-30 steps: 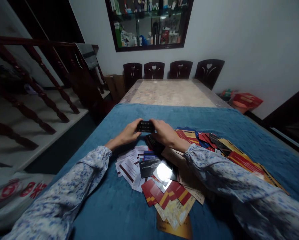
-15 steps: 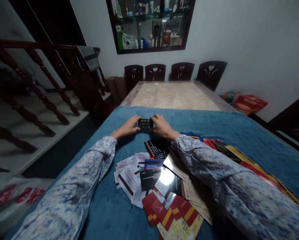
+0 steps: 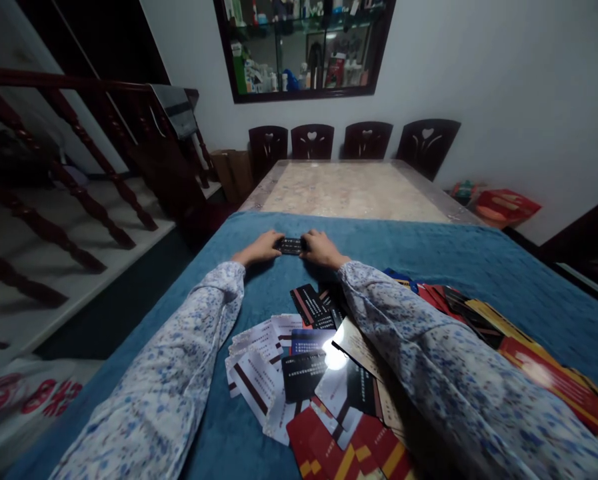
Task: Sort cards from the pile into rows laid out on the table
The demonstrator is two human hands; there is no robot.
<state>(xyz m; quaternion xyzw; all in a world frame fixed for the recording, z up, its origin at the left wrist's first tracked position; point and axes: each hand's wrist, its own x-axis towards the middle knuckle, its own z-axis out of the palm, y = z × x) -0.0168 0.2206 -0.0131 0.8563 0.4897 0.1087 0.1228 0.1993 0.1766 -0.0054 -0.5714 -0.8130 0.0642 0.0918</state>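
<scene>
Between my two hands, beyond the loose cards, is a small black stack of cards (image 3: pixel 292 247) with pale print on its face. My left hand (image 3: pixel 263 248) grips its left end, fingers behind and thumb in front. At the other end my right hand (image 3: pixel 322 249) closes on it the same way. Nearer to me lie black cards (image 3: pixel 309 303), white cards with a dark stripe (image 3: pixel 253 377), a blue card (image 3: pixel 309 340) and red and yellow cards (image 3: pixel 323 443), fanned over each other. My right sleeve hides part of this spread.
A blue cloth (image 3: pixel 179 333) covers the near part of the table (image 3: pixel 349 187). More red, yellow and black cards (image 3: pixel 543 373) lie right of my right arm. Chairs (image 3: pixel 312 141) stand at the far end, a railing (image 3: pixel 73 180) at left, and a white plastic bag (image 3: pixel 23 400) at lower left.
Both hands have moved a little farther out with the black stack and sit lower over the cloth. My right forearm has swung inward. The loose cards appear nearer as the view shifted.
</scene>
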